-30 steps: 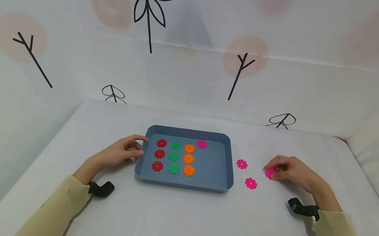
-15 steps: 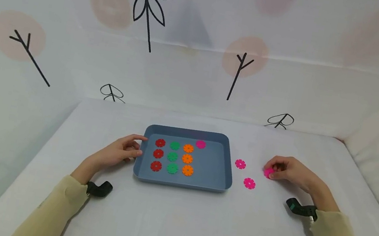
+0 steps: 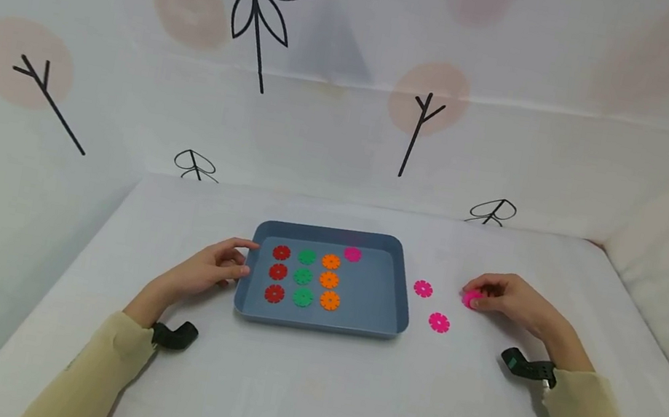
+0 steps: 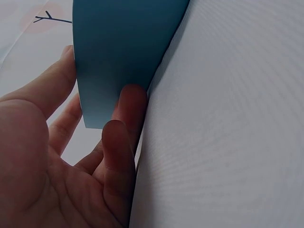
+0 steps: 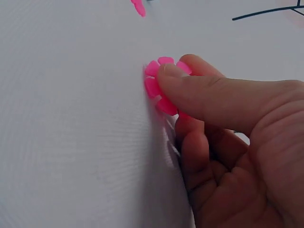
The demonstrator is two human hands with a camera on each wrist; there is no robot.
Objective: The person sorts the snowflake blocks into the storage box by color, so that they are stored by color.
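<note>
My left hand [image 3: 205,269] holds the left side of the blue-grey tray [image 3: 372,300]. In the left wrist view, its fingers rest against the tray's outer wall [image 4: 114,52] and another digit reaches past the rim. Between thumb and fingers, my right hand [image 3: 521,302] pinches a pink notched flower-shaped disc [image 5: 153,89], tilted on edge at the white tabletop. The tray bears columns of red discs [image 3: 278,271], green discs [image 3: 304,276] and orange discs [image 3: 329,280], plus one pink disc [image 3: 352,254] near the back wall.
Two loose pink discs, a rear one [image 3: 423,288] and a front one [image 3: 439,322], lie on the white cloth [image 3: 303,395] between the tray and my right hand. Patterned fabric [image 3: 320,132] rises behind the table and at both sides.
My right hand has shifted slightly up and left with the pink disc, which now stands more tilted. The left hand and tray keep their place; the head view drifts a little.
</note>
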